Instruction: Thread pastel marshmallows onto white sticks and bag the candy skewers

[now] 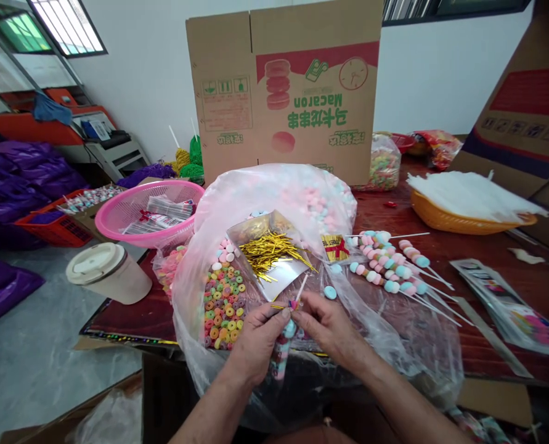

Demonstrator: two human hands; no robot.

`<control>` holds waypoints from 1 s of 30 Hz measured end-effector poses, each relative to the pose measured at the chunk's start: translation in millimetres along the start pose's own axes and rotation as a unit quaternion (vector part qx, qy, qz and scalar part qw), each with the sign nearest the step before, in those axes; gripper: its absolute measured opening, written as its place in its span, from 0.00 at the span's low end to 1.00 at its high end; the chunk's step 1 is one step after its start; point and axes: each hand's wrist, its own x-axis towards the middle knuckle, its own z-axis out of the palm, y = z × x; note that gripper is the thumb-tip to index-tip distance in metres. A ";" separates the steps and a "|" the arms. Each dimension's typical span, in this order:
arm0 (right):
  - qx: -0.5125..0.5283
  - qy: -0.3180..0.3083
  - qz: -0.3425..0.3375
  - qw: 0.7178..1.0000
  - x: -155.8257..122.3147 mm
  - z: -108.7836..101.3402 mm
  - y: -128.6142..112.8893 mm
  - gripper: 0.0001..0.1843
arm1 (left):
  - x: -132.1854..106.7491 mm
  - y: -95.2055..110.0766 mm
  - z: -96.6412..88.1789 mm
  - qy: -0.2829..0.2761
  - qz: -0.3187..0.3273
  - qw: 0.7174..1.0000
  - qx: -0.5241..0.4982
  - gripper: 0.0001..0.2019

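1. While the skewer [281, 361] is upright at the worktop's [385, 216] near edge, the left hand's [256, 339] closed fingers pinch its neck and a gold tie [278, 306].
2. The right hand's [325, 324] fingers, also closed, pinch that neck.
3. Beyond lie loose ties [269, 253].
4. Toward the right edge lie finished skewers [387, 264]; a cup [126, 280] stands by the left.

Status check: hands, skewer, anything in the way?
Left hand, right hand both pinching skewer near top, stick up. Gold tie beside stick. Nothing visibly blocking.
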 end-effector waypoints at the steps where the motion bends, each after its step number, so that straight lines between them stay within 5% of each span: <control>1: 0.000 -0.036 -0.037 0.999 -2.6 -4.4 -4.3 0.11 | -1.2 3.5 -1.8 -0.048 -0.037 0.998 -0.018 0.16; 4: 0.046 -0.153 -0.118 0.980 -7.7 -17.0 -14.7 0.11 | -6.4 11.5 -3.3 -0.157 -0.122 0.978 -0.060 0.19; 6: 0.107 -0.190 -0.091 0.972 -8.3 -19.5 -15.9 0.11 | -8.8 12.4 0.0 -0.159 -0.118 0.975 -0.096 0.21; 8: 0.112 -0.148 -0.048 0.981 -8.4 -15.2 -12.4 0.13 | -9.3 9.4 5.0 -0.116 -0.092 0.980 -0.135 0.23; 11: -0.043 -0.008 -0.076 0.996 -10.6 -3.5 -5.2 0.15 | -7.6 1.1 12.2 -0.025 -0.044 0.986 -0.157 0.23; 13: -0.205 0.071 -0.166 0.962 -12.3 -0.1 -4.0 0.15 | -6.9 -3.1 16.8 0.017 -0.007 0.991 -0.133 0.21; 17: -0.418 0.215 -0.313 0.825 -13.2 -10.0 -15.6 0.14 | -9.7 4.1 27.6 0.103 0.109 0.988 -0.036 0.26; 19: -0.440 0.246 -0.325 0.801 -15.3 -13.8 -23.8 0.13 | -13.0 18.8 30.7 0.068 0.069 0.995 -0.021 0.27; 22: -0.372 0.155 -0.320 0.857 -21.0 -9.1 -28.0 0.11 | -18.9 47.9 24.6 -0.051 -0.012 0.999 -0.015 0.35; 25: -0.173 0.099 -0.119 0.973 -24.6 -3.2 -22.4 0.11 | -23.7 62.1 9.2 -0.081 0.051 0.993 0.071 0.35; 27: -0.019 0.118 0.019 0.993 -26.2 -1.3 -19.0 0.13 | -25.9 54.0 2.9 -0.094 0.031 0.987 0.126 0.32; 30: 0.094 0.132 0.051 0.986 -31.2 7.0 -18.5 0.14 | -28.1 26.5 8.1 -0.045 0.023 0.972 0.229 0.20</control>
